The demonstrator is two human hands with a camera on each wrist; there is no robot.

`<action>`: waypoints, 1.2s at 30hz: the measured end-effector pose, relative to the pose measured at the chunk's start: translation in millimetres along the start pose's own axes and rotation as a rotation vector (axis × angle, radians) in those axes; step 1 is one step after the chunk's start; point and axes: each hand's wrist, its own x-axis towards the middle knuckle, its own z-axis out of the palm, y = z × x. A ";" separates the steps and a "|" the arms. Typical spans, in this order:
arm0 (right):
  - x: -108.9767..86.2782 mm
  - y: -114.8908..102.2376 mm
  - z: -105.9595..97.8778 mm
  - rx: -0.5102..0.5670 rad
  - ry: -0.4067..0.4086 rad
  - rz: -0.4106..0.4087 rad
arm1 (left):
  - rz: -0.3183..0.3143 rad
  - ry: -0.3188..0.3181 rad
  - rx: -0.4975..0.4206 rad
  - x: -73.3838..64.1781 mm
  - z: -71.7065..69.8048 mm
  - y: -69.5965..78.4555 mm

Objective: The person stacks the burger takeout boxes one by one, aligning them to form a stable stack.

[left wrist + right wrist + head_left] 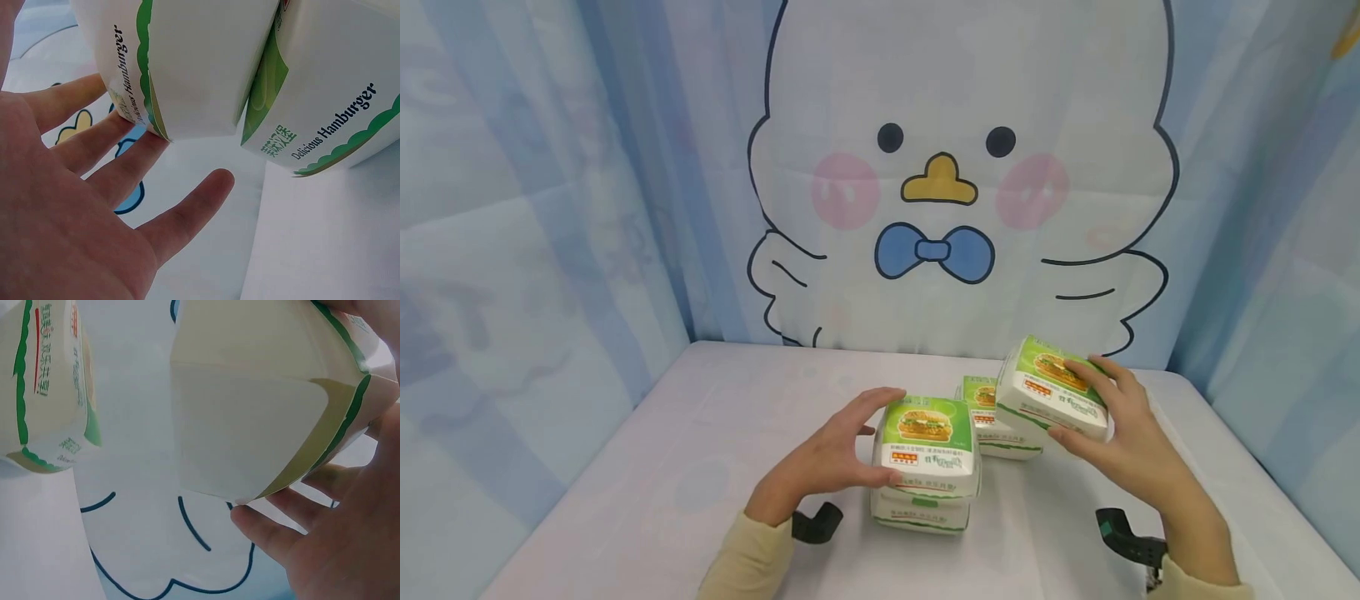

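Two white-and-green hamburger boxes are stacked at the middle of the table, the upper box [928, 454] sitting slightly askew on the lower box [917, 510]. My left hand [827, 454] grips the upper one from its left side, thumb at the front and fingers at the back. In the left wrist view, a gap shows between the upper box [194, 69] and the lower box [337, 87] at one edge. My right hand [1138, 446] holds another hamburger box [1048, 392], tilted and raised; its pale underside shows in the right wrist view. Behind it, a further hamburger box [1003, 440] is partly hidden.
A white cloth covers the table [760, 392]. A curtain [1075, 83] with a cartoon bird hangs along the back edge, and more fabric [512, 250] hangs at both sides. Black camera mounts [818, 523] are worn on both wrists.
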 end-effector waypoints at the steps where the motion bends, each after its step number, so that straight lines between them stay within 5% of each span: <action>1: 0.3 -2.1 0.8 0.008 0.004 -0.009 | 0.002 0.001 0.002 0.0 0.0 -0.1; 36: 4.3 -44.3 30.4 0.078 -0.011 -0.134 | -0.036 0.008 -0.009 1.5 1.1 -1.1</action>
